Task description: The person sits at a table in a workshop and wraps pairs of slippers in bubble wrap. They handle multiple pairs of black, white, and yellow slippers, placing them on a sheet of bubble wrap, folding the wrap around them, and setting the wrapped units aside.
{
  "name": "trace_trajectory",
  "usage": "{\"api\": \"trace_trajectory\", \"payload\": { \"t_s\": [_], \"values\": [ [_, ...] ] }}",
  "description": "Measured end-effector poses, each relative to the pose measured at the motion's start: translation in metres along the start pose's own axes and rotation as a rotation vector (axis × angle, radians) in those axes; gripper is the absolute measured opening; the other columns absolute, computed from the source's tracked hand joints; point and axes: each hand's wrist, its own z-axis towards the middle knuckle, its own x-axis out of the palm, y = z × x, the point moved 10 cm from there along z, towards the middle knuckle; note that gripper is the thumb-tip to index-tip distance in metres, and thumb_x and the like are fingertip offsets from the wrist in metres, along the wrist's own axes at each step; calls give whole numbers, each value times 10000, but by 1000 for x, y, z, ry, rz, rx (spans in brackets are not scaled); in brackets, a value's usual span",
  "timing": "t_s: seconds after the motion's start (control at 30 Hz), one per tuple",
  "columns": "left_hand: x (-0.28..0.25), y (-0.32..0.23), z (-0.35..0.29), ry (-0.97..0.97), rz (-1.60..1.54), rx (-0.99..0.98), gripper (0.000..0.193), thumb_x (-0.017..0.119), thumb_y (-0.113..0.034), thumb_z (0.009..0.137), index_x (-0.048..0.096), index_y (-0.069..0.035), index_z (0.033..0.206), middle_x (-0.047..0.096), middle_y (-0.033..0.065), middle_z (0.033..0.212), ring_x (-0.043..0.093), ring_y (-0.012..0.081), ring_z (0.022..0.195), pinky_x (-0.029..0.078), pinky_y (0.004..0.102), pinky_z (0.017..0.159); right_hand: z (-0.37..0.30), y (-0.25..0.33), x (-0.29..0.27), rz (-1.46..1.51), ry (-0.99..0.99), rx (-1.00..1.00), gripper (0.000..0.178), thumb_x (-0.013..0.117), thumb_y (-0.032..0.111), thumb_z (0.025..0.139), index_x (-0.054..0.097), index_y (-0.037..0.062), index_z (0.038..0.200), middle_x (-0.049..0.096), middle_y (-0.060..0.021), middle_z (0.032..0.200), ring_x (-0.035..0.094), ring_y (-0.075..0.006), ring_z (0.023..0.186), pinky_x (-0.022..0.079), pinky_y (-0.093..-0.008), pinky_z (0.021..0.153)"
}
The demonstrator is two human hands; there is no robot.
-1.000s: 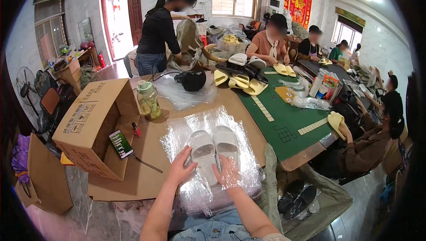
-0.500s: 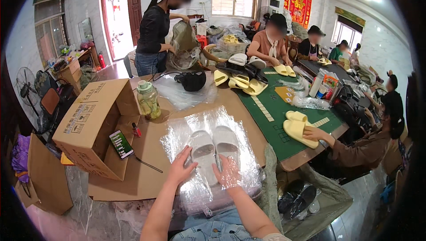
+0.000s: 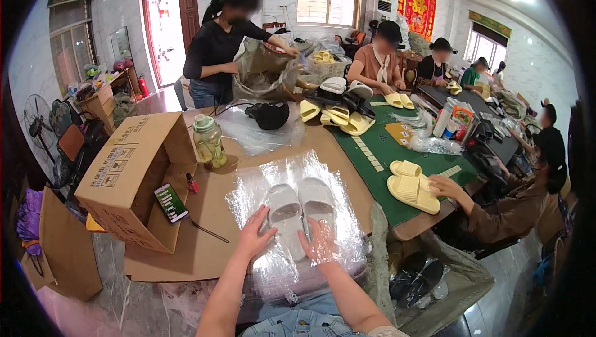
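Observation:
A pair of light grey slide slippers (image 3: 284, 206) lies side by side, toes away from me, on a stack of shiny clear plastic bags (image 3: 248, 179). My left hand (image 3: 254, 236) rests with spread fingers along the outer edge of the left slipper. Over the right slipper lies my right hand (image 3: 319, 244), its fingers stretched forward and its thumb toward the gap between the pair. Glossy plastic shows around the right hand; whether it covers the hand I cannot tell.
Left stand an open cardboard box (image 3: 133, 182), a phone (image 3: 171, 203), a small red bottle (image 3: 192, 183) and a glass jar (image 3: 210, 144). Beyond lies a slipper pile (image 3: 338, 104). A co-worker's hand (image 3: 450, 189) is beside yellow slippers (image 3: 413, 188) on a green mat (image 3: 379, 138).
My hands and the grey slippers stay where they were. At right, the co-worker's hand has drawn back from the yellow slippers, which sit slightly farther left. The standing person's sack has spread wider.

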Motion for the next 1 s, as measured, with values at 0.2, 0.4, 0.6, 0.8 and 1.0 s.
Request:
{"api": "trace_trajectory", "payload": {
  "t_s": [0.2,0.4,0.6,0.8,1.0],
  "values": [
    [-1,-1,0,-4,-6,7,725,765,-307,872,472,-143,1515,456,175,1559,458,354,1416,377,428,1171,-1,-2,2,-12,-35,-24,561,714,377,900,574,61,1343,623,-287,1155,596,-487,1059,468,-562,949],
    [0,1,0,-2,-11,7,714,761,-313,881,474,-137,1510,455,180,1558,449,361,1422,372,429,1174,2,-8,9,-15,-26,-54,545,717,348,889,583,35,1315,628,-257,1087,607,-455,1012,480,-542,897],
    [0,0,-1,2,-30,-10,719,763,-316,878,476,-134,1511,454,184,1558,447,356,1426,367,425,1178,2,2,-1,-1,-32,-53,523,712,347,895,595,35,1299,630,-247,1057,611,-443,1009,490,-531,890],
    [1,1,0,5,-46,-15,716,766,-317,871,489,-133,1505,456,179,1559,443,347,1432,364,418,1181,3,-4,5,15,79,25,546,659,385,930,564,55,1354,640,-240,1170,594,-433,1100,464,-539,974],
    [-3,0,-1,11,-39,-49,718,767,-310,872,485,-128,1506,448,182,1564,436,343,1439,359,416,1185,4,4,-1,3,-4,-45,503,723,329,892,596,46,1289,625,-226,1050,613,-433,1016,495,-523,882]
  ]
}}
